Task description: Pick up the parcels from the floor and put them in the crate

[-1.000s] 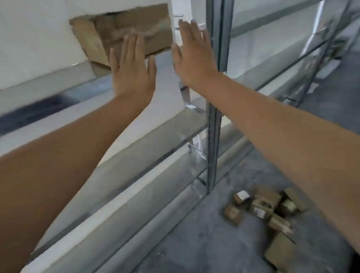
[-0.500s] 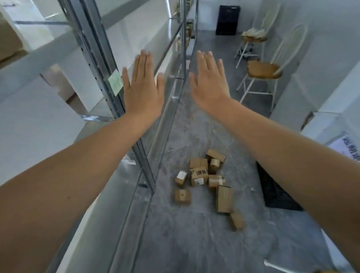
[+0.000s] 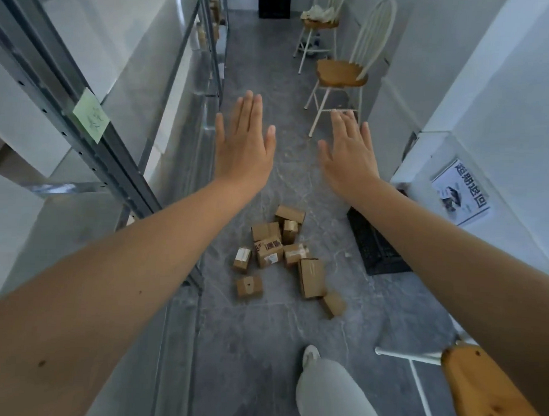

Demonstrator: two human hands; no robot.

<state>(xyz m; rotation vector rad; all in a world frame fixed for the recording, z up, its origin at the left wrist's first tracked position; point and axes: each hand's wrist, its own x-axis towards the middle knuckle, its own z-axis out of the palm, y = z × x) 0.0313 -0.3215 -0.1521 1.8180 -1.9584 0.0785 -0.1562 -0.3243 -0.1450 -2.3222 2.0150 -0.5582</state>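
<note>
Along the left wall runs a metal shelving rack (image 3: 93, 149), and a pale green sticky note (image 3: 90, 115) is stuck to its near upright. The person's left hand (image 3: 243, 143) is held out in the air at the end of a bare, outstretched arm. Its back faces the camera, the fingers are straight and close together, the thumb is out to the side, and it holds nothing.

Below and between the two arms, the parcels (image 3: 268, 251) lie in a loose cluster on the grey floor (image 3: 261, 326). They are small brown cardboard boxes, several touching one another. One box (image 3: 248, 286) sits a little apart on the near left, and another (image 3: 334, 304) on the near right, just beside a longer flat box (image 3: 311, 278).

The right hand (image 3: 351, 154) is held out level with the left, fingers straight and slightly fanned, touching nothing.

The black crate (image 3: 375, 247) sits on the floor against the right wall, near the parcels but apart from them, its far end hidden by the right forearm. Farther down the aisle stands a white chair with a wooden seat (image 3: 342, 74), with a second chair (image 3: 319, 18) behind it. A printed poster (image 3: 459, 192) is fixed low on the right wall. At the bottom, a leg in light trousers (image 3: 331, 396) steps forward, and a wooden chair seat (image 3: 491, 399) shows at the right corner.
</note>
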